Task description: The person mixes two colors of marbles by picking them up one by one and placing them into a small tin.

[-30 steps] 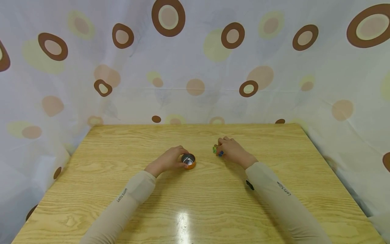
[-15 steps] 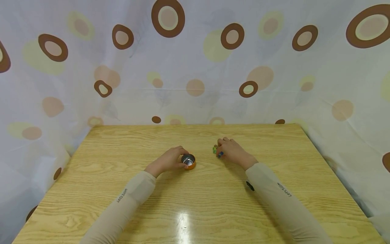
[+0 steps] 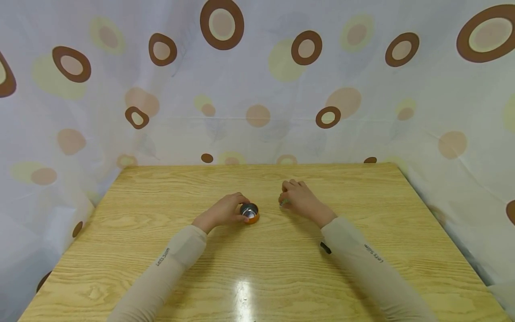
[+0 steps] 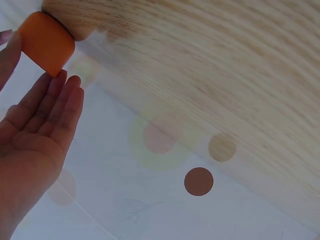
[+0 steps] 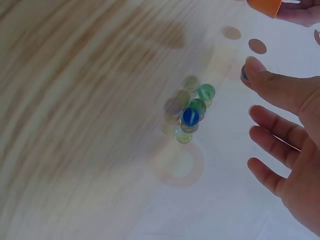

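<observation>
My left hand [image 3: 223,211] grips a small orange cup [image 3: 253,219] with a shiny metal inside, thumb on the near side and fingers on the far side. In the left wrist view the cup's orange wall [image 4: 46,44] sits between thumb and fingertips. To the right of the cup, my right hand [image 3: 301,201] is low over the table. Its thumb and forefinger pinch a blue marble [image 5: 244,73], mostly hidden behind the thumb, while the other fingers are spread. Several glass marbles [image 5: 191,116], blue, green and yellowish, lie bunched beside the fingertips in the right wrist view.
The light wooden table [image 3: 249,264] ends at a pale curtain [image 3: 257,80] printed with brown rings and spots, which hangs behind it and along both sides. A small black item [image 3: 325,247] shows beside the right sleeve [image 3: 362,259].
My right hand has shifted slightly left, and its fingers now cover most of the marbles in the head view. The left hand and cup stay in place.
</observation>
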The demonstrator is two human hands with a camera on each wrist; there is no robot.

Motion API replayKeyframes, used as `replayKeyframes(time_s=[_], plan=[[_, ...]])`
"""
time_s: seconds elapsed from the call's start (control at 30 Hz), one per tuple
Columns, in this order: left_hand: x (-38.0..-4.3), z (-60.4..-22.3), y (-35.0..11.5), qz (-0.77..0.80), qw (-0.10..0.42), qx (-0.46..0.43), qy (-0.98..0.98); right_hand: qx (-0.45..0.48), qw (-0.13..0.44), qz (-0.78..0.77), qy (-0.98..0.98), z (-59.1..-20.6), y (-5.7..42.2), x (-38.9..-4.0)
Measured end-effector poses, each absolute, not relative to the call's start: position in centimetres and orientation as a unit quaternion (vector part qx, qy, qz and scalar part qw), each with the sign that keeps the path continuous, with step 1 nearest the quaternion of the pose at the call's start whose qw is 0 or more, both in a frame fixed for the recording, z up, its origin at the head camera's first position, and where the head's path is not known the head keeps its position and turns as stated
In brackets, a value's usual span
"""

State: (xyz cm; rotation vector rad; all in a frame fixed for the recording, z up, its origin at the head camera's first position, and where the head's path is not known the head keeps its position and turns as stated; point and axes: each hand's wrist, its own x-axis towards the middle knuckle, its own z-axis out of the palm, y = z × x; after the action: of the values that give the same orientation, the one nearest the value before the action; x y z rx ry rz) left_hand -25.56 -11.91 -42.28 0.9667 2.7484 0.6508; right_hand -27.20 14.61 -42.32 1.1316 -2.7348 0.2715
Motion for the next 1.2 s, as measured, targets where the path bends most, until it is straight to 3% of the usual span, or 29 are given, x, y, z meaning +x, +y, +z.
replayKeyframes(time_s=[0.37, 1.2], plan=[[-25.7, -42.4, -11.9, 0.221, 0.076, 0.314, 0.92, 0.353, 0.144, 0.114, -0.918, -42.5, 12.9, -27.0], [-25.7, -42.3, -11.8, 0.233, 0.089, 0.305, 0.919, 0.349, 0.133, 0.155, -0.914, -43.0, 9.6, -26.4]])
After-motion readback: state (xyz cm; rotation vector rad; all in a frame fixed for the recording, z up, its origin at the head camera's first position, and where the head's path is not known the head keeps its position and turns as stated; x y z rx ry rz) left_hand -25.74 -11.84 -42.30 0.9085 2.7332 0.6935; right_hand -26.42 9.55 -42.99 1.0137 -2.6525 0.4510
